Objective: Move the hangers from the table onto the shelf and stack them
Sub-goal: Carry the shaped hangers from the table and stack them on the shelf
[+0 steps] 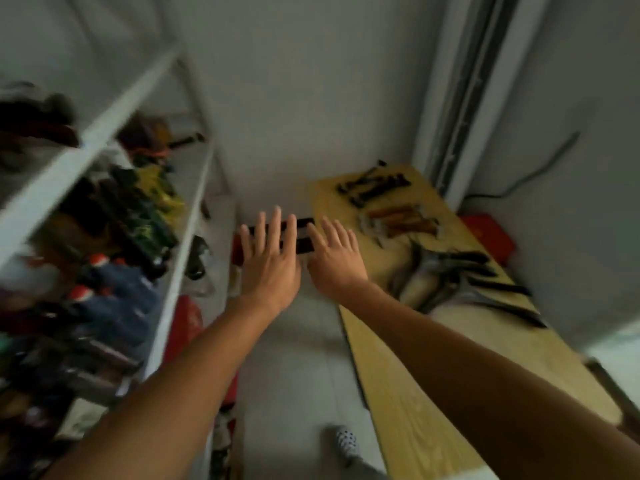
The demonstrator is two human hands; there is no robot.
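Hangers lie on the light wooden table [408,393] at the right: a black cluster [375,185] at the far end, brown wooden ones [401,220] nearer, and grey and black ones [460,278] in the middle. The white metal shelf [187,237] stands at the left. My left hand [270,261] and my right hand [334,258] are stretched out side by side over the gap between shelf and table, fingers spread, holding nothing. The picture is blurred.
The shelf boards are crowded with bottles [114,289], green and yellow items [152,195] and dark clutter. A red bag [185,323] hangs low by the shelf. A dark slatted thing [304,237] lies behind my fingers. A red box [488,237] sits beyond the table. My shoe [346,441] is on the floor.
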